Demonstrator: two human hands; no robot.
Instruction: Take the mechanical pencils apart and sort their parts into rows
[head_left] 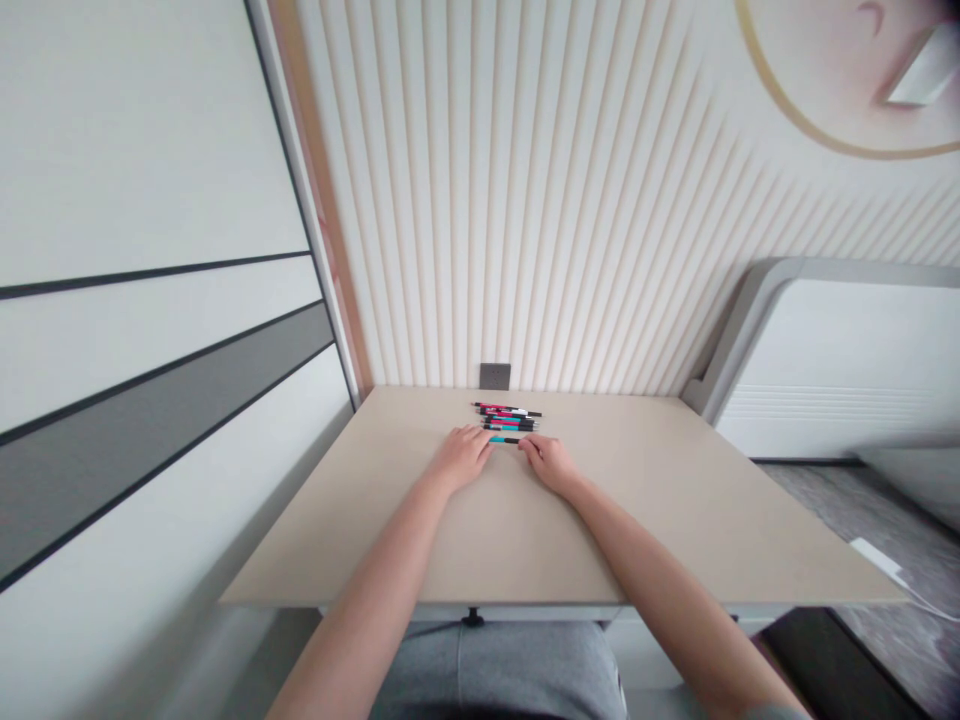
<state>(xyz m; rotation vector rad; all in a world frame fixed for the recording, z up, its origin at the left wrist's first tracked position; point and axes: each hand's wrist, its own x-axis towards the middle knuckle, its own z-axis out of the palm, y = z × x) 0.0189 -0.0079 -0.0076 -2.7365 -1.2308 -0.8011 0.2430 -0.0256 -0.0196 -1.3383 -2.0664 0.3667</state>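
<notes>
Two hands | blue-black pen between them | other pens beyond, on desk

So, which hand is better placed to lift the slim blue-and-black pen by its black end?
Probably the right hand: it meets the pen's black end, while the left hand is beside the blue end.

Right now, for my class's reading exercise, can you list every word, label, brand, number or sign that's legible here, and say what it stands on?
None can be read.
Blue-and-black pen nearest the desk's front edge: any print is too small to read.
Pens lying behind it: any lettering too small and blurred.
Wall socket: no legible marking.
</notes>
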